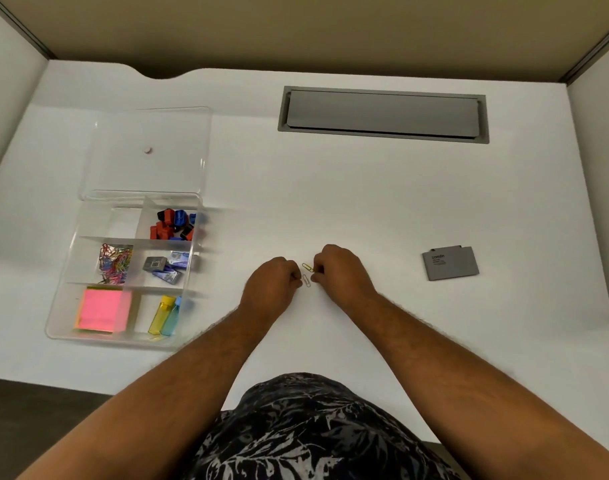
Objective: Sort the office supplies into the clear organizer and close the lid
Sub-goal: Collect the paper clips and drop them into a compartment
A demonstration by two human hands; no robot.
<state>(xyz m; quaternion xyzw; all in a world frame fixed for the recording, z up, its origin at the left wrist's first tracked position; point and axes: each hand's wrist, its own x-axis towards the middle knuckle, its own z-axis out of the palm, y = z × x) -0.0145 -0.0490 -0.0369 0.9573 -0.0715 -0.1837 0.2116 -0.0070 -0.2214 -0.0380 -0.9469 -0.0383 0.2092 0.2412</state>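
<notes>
Patterned dark fabric (306, 431) lies nearest, and both forearms reach from it over the white desk (365, 202). On the grey flat case (450, 263) at the right I read "camlin"; the smaller print is too fine. Left hand (270, 287) and right hand (341, 270) are curled close together, fingertips pinching at two paper clips (307, 273) between them. Well to the left stands the clear organizer (58, 320), its lid (147, 150) open, holding sticky notes (102, 310) and coloured clips (115, 263).

Curled fingertips of the left hand (273, 284) and right hand (337, 268) are hidden.
</notes>
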